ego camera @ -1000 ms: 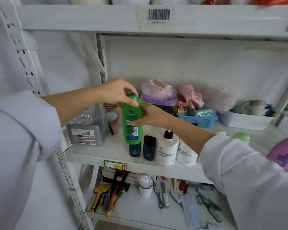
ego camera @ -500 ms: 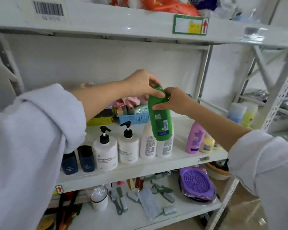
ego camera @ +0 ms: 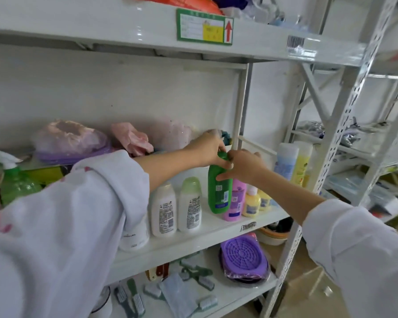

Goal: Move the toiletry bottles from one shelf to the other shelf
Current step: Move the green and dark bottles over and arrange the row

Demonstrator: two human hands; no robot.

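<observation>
white shelf [ego camera: 218,228] | green bottle [ego camera: 218,191] upright | both hands gripping

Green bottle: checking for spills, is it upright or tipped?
Upright: the green bottle stands cap-up, both hands around its top.

White bottles [ego camera: 177,206] crowd the shelf's [ego camera: 216,228] front; open room lies above them under the upper shelf [ego camera: 124,26].

A person is wearing a loose white long-sleeved top, its soft fabric bunching in thick folds where both sleeves are pushed back from the wrists. The left sleeve [ego camera: 78,203] is showing faint pink blotches near the cuff and shoulder. The right sleeve [ego camera: 359,249] is showing plain white. Both forearms and hands are going bare, without gloves.
</observation>
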